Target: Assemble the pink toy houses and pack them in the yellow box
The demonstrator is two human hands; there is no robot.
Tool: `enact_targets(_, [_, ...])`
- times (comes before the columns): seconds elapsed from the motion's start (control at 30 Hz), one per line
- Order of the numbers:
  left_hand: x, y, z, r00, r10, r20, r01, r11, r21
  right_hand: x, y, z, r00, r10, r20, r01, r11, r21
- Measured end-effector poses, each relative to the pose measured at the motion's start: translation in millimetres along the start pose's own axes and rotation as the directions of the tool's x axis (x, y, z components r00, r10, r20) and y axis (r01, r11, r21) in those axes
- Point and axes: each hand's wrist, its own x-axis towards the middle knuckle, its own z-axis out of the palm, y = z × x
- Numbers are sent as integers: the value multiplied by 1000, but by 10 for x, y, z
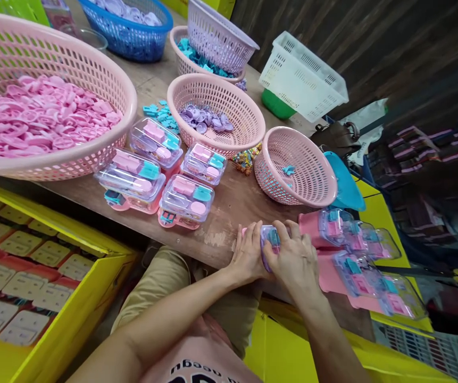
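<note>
My left hand (248, 254) and my right hand (296, 256) both grip one small toy case (269, 240) with a clear lid and pink base, pressed between them at the wooden table's (229, 213) near edge. Just right of my right hand lies a cluster of similar filled cases (356, 260). Several more closed cases (160, 170) sit in a group to the left, further back on the table.
A big pink basket (53, 159) of pink parts fills the left. A pink basket of purple parts (221, 101), a nearly bare pink basket (296, 170), a blue basket (133, 26) and white baskets (304, 74) stand behind. A yellow crate (33, 266) of packed trays sits lower left.
</note>
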Motion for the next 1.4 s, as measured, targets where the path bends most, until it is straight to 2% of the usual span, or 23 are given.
enact_targets(0.37, [6,6,-41,1000,8,-18,-8,1000,-12,9,-131,-131,999,9,54,1,984,-175])
enact_targets(0.57, [4,5,-46,1000,-2,2,2,999,-35,12,-212,-183,997,-31,76,48,970,-238])
enact_targets(0.93, [5,11,-52,1000,15,-22,-16,998,-55,57,-299,-209,991,-10,135,50,952,-302])
enact_targets(1.1, [11,30,-83,1000,8,-3,-8,998,-68,53,-291,-185,994,-27,105,60,944,-324])
enact_targets(1.27, [8,22,-76,1000,15,-5,-16,997,-71,54,-225,-152,996,-58,70,74,963,-261])
enact_targets(1.4, [11,33,-94,1000,8,15,-7,998,-67,64,-288,-149,995,-66,72,86,945,-316])
